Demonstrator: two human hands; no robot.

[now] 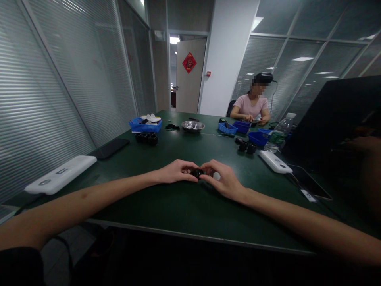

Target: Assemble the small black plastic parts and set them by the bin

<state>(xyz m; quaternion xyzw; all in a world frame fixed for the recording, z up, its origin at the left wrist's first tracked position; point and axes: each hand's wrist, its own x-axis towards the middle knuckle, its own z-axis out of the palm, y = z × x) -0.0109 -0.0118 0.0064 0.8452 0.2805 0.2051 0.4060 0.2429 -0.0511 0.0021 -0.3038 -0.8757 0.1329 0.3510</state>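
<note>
Both my hands meet at the middle of the dark green table (pixel 166 202). A small black round part (pixel 197 172) sits between them, low over the tabletop. My left hand (pixel 175 171) pinches it from the left with curled fingers. My right hand (pixel 222 179) pinches it from the right, with a small pale patch showing under its fingers. Most of the part is hidden by the fingertips.
White power banks lie at left (pixel 61 174) and right (pixel 275 161), a phone (pixel 109 148) at left, a tablet (pixel 309 183) at right. Farther back are blue trays (pixel 145 125) (pixel 258 138), a metal bowl (pixel 193 126), black parts (pixel 147 138) (pixel 246 146), a water bottle (pixel 279 136). A person (pixel 252 107) works at the far end.
</note>
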